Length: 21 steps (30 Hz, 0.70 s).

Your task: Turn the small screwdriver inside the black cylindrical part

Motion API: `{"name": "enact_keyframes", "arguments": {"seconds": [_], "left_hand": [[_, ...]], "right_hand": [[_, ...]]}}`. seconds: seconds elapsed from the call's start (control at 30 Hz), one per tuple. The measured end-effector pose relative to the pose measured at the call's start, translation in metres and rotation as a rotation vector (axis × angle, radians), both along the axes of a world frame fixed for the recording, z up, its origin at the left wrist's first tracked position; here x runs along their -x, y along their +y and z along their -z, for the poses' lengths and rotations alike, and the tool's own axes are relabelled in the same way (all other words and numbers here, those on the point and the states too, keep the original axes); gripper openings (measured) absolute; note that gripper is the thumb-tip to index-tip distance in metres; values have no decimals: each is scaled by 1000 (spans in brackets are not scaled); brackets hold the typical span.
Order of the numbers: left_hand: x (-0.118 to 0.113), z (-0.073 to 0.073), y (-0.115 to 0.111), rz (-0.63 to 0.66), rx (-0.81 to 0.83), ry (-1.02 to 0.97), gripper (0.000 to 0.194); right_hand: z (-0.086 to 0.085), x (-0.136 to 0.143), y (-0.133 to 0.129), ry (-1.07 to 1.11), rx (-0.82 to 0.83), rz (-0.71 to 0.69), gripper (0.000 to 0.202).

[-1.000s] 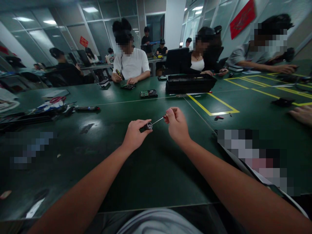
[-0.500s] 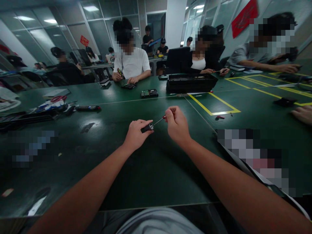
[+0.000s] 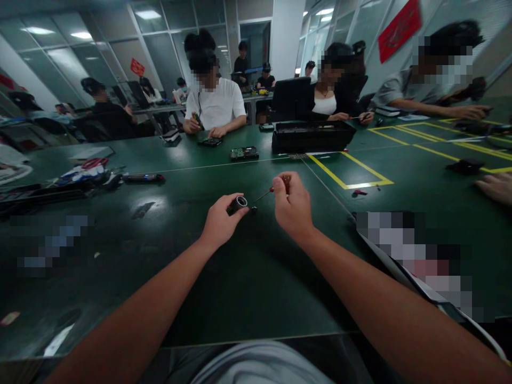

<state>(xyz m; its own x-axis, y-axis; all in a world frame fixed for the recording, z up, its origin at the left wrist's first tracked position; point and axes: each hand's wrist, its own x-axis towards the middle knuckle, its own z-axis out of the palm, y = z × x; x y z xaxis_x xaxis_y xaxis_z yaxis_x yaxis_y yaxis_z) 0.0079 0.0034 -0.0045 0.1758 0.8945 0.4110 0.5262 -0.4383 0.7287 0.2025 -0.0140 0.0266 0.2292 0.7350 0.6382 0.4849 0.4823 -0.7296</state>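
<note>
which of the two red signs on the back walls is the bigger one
The red sign at upper right, hanging tilted by the windows. The other red sign, on the glass wall at left, looks much smaller.

The scene is dimly lit overall. Light is given by ceiling panels [image 3: 148, 15] at the far end, and a pale glare patch is thrown on the green surface [image 3: 160, 205]. Straight lines are bent strongly toward the edges. Far figures are softly blurred; several areas are blocked out by pixelation.
</note>
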Motion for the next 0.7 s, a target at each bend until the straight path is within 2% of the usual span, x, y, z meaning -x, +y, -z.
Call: {"name": "enact_keyframes", "arguments": {"seconds": [0.1, 0.27, 0.4, 0.53, 0.63, 0.7], "left_hand": [[0, 2, 1, -22, 31, -135, 37], [0, 5, 5, -2, 80, -254, 45], [-1, -1, 7, 6, 145, -323, 37], [-6, -20, 8, -50, 167, -48, 26], [-11, -32, 14, 4, 146, 190, 21], [-16, -35, 22, 67, 141, 330, 18]], "right_hand": [[0, -1, 0, -14, 24, -12, 25], [4, -3, 4, -24, 26, -45, 24], [8, -3, 8, -40, 5, -44, 25], [8, -3, 7, -69, 2, -36, 27], [8, -3, 6, -87, 16, -36, 27], [8, -3, 7, -91, 16, -25, 26]]}}
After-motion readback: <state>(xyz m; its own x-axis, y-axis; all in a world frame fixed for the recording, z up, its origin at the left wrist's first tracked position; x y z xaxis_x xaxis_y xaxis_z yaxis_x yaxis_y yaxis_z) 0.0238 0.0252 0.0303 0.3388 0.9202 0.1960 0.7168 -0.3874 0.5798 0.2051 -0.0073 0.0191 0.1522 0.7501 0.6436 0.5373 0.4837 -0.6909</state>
